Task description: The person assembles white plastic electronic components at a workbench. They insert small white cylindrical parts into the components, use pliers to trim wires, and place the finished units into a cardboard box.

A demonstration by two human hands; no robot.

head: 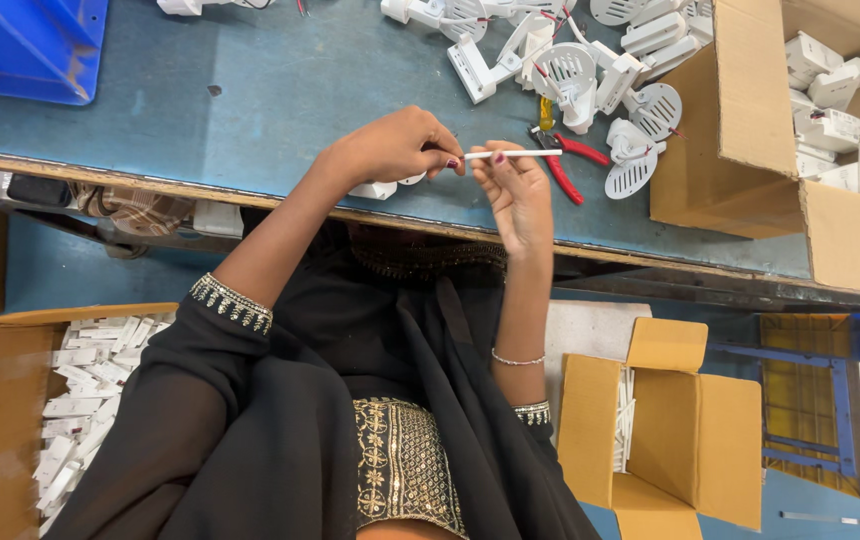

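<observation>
Two bare hands meet over the near edge of the blue-grey worktop [280, 90]: the left hand [395, 148] pinches one end of a thin white plastic rod [515, 154] with curled fingers, and the right hand [518, 195] pinches the rod near its middle, holding it level. Just beyond the rod lie red-handled pliers [570, 165], and beyond those a heap of white plastic vented parts [575, 70]. Right of the rod stands an open brown cardboard box [740, 120] holding more white parts.
</observation>
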